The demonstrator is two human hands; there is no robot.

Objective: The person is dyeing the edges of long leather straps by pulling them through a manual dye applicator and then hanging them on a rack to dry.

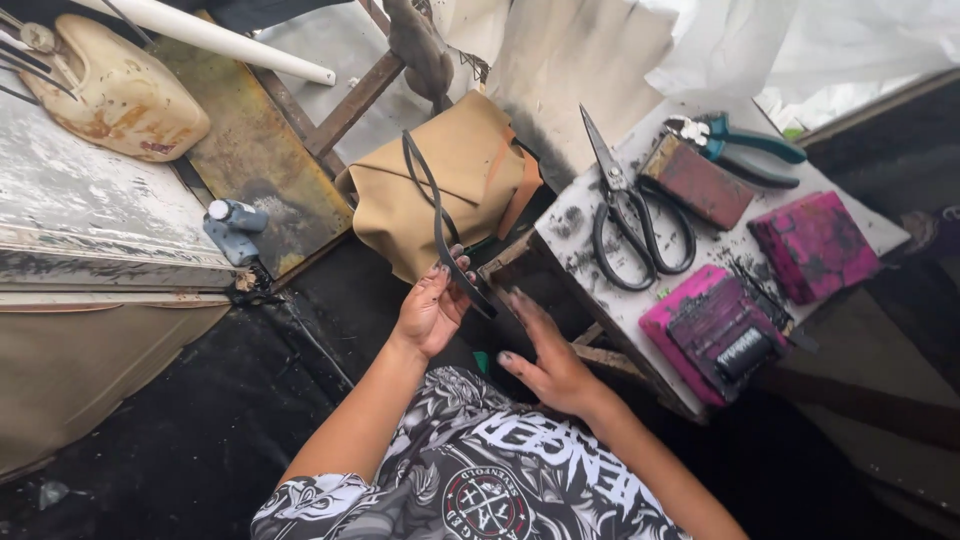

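Your left hand (432, 308) is pinching a long black strap (438, 225), fingers curled closed around its lower end at the middle of the view. The strap is arcing up toward twelve o'clock over a tan leather bag (450, 185). Your right hand (548, 358) is hovering just beside it at four o'clock, fingers spread flat, gripping nothing. Black scissors (630, 215) are lying on the small white table (580, 215) at two o'clock.
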